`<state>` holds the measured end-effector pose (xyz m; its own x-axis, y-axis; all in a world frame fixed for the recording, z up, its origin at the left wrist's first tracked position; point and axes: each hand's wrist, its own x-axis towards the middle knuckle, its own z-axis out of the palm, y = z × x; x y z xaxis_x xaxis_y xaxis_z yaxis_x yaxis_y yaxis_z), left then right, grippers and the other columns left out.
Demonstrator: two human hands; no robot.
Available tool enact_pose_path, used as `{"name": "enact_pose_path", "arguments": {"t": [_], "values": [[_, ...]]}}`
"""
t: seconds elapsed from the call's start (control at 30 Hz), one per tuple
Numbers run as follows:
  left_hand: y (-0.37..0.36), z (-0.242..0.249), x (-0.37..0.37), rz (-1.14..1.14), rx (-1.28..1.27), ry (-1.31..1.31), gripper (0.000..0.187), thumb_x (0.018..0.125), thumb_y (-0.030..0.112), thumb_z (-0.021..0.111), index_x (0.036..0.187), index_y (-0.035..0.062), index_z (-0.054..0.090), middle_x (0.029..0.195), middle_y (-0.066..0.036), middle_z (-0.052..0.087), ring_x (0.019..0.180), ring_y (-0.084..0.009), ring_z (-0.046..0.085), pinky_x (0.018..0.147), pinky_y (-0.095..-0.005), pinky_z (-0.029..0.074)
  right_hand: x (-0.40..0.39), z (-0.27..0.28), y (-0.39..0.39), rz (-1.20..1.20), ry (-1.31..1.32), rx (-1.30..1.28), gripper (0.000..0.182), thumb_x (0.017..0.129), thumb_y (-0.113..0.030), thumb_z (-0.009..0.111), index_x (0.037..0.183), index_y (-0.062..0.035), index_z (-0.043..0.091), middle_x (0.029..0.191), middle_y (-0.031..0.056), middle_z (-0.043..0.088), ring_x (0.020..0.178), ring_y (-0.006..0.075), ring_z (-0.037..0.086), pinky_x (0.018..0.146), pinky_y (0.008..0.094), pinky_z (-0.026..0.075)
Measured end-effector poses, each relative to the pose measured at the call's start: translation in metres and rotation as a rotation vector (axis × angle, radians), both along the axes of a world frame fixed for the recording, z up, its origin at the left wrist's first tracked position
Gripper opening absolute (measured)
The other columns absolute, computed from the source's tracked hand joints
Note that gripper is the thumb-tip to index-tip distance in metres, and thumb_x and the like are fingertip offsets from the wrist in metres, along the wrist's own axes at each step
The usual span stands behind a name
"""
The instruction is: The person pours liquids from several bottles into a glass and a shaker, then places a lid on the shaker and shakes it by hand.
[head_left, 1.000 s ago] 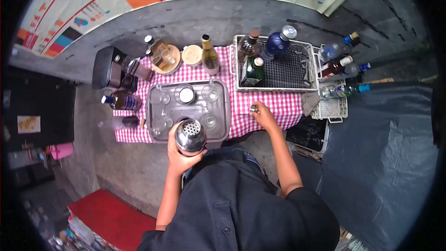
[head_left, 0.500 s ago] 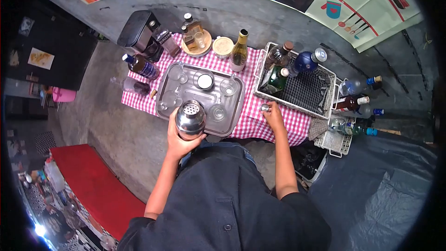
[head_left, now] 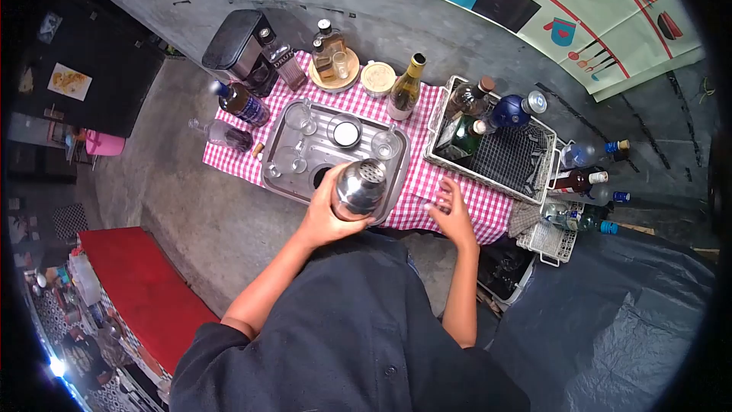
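My left hand (head_left: 326, 217) is closed around a steel cocktail shaker (head_left: 357, 192), whose perforated strainer top is uncovered. The shaker is tilted a little above the front right of a metal tray (head_left: 398, 160). On that tray stand several clear glass cups, one of them a glass cup (head_left: 385, 143) at the right, and a glass bowl (head_left: 345, 133) with something white inside. A dark round thing (head_left: 322, 177) shows partly beside my left hand. To the right, my right hand (head_left: 455, 220) is open over the checked cloth (head_left: 424, 183), fingers apart, with nothing visible in it.
A white wire basket (head_left: 492, 170) with several bottles stands at the right, with more bottles beyond it. A wine bottle (head_left: 406, 90), a lidded jar (head_left: 377, 78), liquor bottles on a wooden board (head_left: 352, 80) and a black coffee maker (head_left: 238, 49) line the back.
My left hand has carried the shaker to the right across the tray. My right hand has let go of a small metal cap, and its fingers have spread. The camera view has shifted slightly.
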<state>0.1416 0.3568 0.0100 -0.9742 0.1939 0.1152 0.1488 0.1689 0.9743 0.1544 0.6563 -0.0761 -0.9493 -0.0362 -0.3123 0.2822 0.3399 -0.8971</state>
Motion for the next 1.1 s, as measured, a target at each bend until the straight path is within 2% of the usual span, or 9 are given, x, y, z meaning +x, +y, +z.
{"name": "enact_pose_path", "arguments": {"t": [0.1,0.2,0.3,0.5,0.57,0.7,0.73,0.9,1.1], "values": [[-0.004,-0.001,-0.016,-0.098,-0.094,0.102,0.093,0.059,0.021,0.092,0.134,-0.0027,0.043,0.126,-0.018,0.051,0.120,-0.0292,0.053,0.103,-0.0393,0.041,0.001,0.053,-0.047,0.152,0.156,-0.154,0.096,0.074,-0.024,0.085,0.149,-0.0054,0.028,0.147,0.0187,0.042,0.132,0.0308,0.048,0.106,0.0436,0.043],[-0.007,0.006,-0.029,-0.193,-0.115,0.125,0.093,0.059,0.025,0.091,0.133,-0.0033,0.043,0.125,-0.018,0.050,0.120,-0.0320,0.052,0.103,-0.0398,0.041,-0.004,0.086,-0.089,0.138,0.268,-0.358,0.106,0.070,-0.031,0.089,0.150,-0.0030,0.025,0.149,0.0197,0.040,0.136,0.0343,0.044,0.110,0.0461,0.037],[-0.010,0.002,-0.041,-0.321,-0.032,0.115,0.087,0.062,0.024,0.085,0.133,-0.0024,0.043,0.124,-0.018,0.048,0.121,-0.0340,0.050,0.104,-0.0409,0.040,-0.015,0.091,-0.120,0.156,0.346,-0.186,0.108,0.069,-0.029,0.089,0.151,-0.0031,0.023,0.146,0.0197,0.041,0.135,0.0300,0.044,0.110,0.0404,0.037],[-0.029,-0.013,-0.055,-0.375,-0.019,0.046,0.091,0.065,0.022,0.081,0.139,-0.0008,0.033,0.131,-0.020,0.041,0.125,-0.0348,0.045,0.106,-0.0427,0.038,-0.024,0.085,-0.167,-0.133,0.406,-0.310,0.098,0.068,-0.022,0.089,0.145,-0.0026,0.031,0.130,0.0136,0.052,0.124,0.0235,0.051,0.106,0.0373,0.041],[-0.041,-0.003,-0.062,-0.410,-0.341,0.220,0.090,0.066,0.022,0.081,0.139,-0.0014,0.034,0.131,-0.021,0.040,0.126,-0.0366,0.043,0.107,-0.0430,0.035,-0.027,0.091,-0.168,-0.122,0.366,-0.239,0.098,0.067,-0.022,0.089,0.144,-0.0024,0.033,0.129,0.0131,0.052,0.123,0.0231,0.053,0.105,0.0367,0.042],[-0.060,-0.002,-0.075,-0.510,-0.208,0.083,0.084,0.069,0.018,0.078,0.139,-0.0020,0.036,0.129,-0.020,0.043,0.126,-0.0372,0.042,0.107,-0.0425,0.035,-0.039,0.091,-0.175,-0.093,0.378,-0.117,0.099,0.064,-0.023,0.089,0.143,0.0009,0.035,0.132,0.0145,0.053,0.122,0.0241,0.054,0.105,0.0372,0.043],[-0.063,-0.005,-0.078,-0.541,-0.042,-0.019,0.081,0.071,0.015,0.076,0.139,-0.0019,0.036,0.127,-0.019,0.045,0.123,-0.0352,0.046,0.105,-0.0412,0.038,-0.041,0.095,-0.178,-0.074,0.339,-0.107,0.102,0.063,-0.023,0.090,0.146,-0.0001,0.033,0.136,0.0160,0.050,0.125,0.0252,0.052,0.106,0.0381,0.042],[-0.081,-0.011,-0.088,-0.521,0.028,-0.044,0.079,0.073,0.012,0.075,0.140,-0.0013,0.036,0.125,-0.016,0.045,0.118,-0.0306,0.051,0.102,-0.0390,0.043,-0.055,0.110,-0.207,-0.131,0.362,-0.104,0.105,0.064,-0.023,0.090,0.149,-0.0048,0.032,0.142,0.0170,0.044,0.131,0.0287,0.046,0.109,0.0408,0.039],[-0.098,-0.007,-0.106,-0.558,0.130,-0.084,0.063,0.075,0.013,0.076,0.127,-0.0020,0.044,0.116,-0.015,0.046,0.110,-0.0291,0.055,0.096,-0.0357,0.045,-0.065,0.125,-0.226,-0.049,0.516,0.200,0.095,0.065,-0.024,0.089,0.146,-0.0087,0.040,0.135,0.0164,0.049,0.127,0.0314,0.049,0.105,0.0419,0.041]]}}
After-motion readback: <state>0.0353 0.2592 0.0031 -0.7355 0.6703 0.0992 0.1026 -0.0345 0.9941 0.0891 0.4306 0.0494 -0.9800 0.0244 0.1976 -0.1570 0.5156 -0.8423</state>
